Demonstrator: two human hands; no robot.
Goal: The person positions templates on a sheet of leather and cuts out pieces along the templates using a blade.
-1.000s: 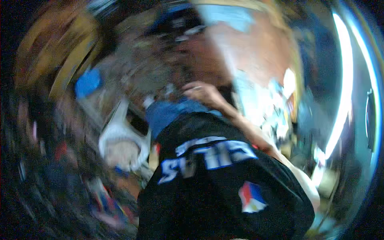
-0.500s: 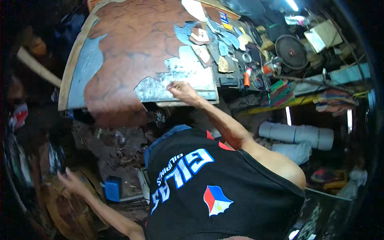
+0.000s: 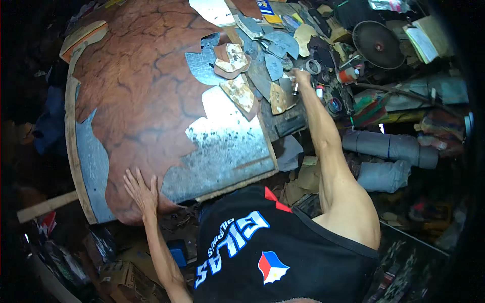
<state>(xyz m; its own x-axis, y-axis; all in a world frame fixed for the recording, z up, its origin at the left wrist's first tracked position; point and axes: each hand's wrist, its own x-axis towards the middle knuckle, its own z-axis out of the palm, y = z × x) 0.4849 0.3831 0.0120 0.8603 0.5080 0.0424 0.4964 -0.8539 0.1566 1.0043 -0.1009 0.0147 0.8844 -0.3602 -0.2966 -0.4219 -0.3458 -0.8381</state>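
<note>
A large brown marbled leather hide covers much of the metal-topped table. My left hand lies flat on its near edge, fingers spread, holding nothing. At the right, my right hand reaches over the cluttered bench, its fingers closed round a slim, silver-and-dark pen-like tool. The exact kind of tool is too small to tell. Beside that hand are a roll of tape, a small white bottle with a red cap and a tan pattern piece.
Grey-blue pattern pieces lie scattered over the bench. Cut-out shapes rest along the hide's right side, near bare metal. A round dark fan-like disc stands at the far right. Wrapped rolls lie below the bench.
My left hand has come up from low on the left onto the hide. My right hand has left the metal surface, moved right and far, and closed on the slim tool.
</note>
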